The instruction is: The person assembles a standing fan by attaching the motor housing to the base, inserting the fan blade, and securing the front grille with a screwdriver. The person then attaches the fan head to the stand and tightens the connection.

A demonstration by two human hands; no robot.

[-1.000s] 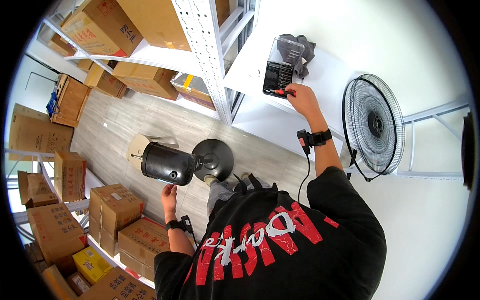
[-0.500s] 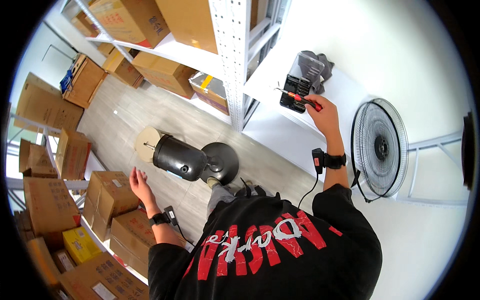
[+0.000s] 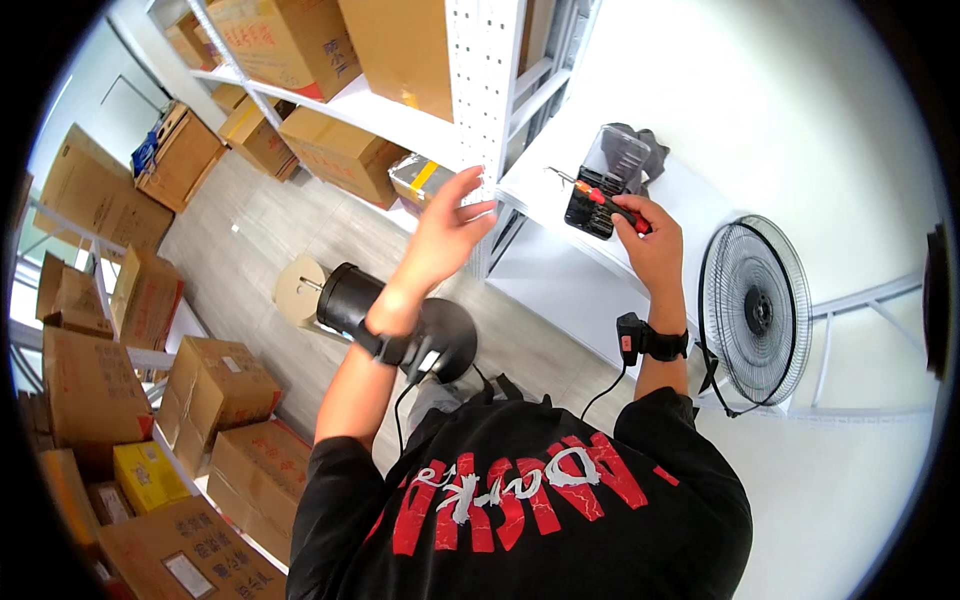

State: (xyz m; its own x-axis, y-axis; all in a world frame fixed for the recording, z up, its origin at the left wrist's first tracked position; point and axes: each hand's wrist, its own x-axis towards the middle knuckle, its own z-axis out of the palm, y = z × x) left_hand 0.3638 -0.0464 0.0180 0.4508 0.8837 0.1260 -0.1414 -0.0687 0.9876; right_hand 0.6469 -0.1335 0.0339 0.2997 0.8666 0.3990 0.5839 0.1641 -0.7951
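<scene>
Comparing the single head view with the pictures before it, the left hand [image 3: 445, 235] was found raised from beside the black fan motor housing [image 3: 350, 297] on the floor up to the white perforated shelf upright [image 3: 482, 90], fingers spread wide and nothing held; the motor housing was thereby left alone, well below, at seven o'clock from that hand. The right hand [image 3: 652, 245] was seen closed around a red-handled screwdriver [image 3: 612, 204], its tip over the black bit case [image 3: 598, 195] on the white table [image 3: 700, 120]. A round fan grille [image 3: 757, 310] stood at four o'clock from the right hand; cardboard boxes [image 3: 215, 385] crowded the floor at eight o'clock; the upright stood between the two hands.
</scene>
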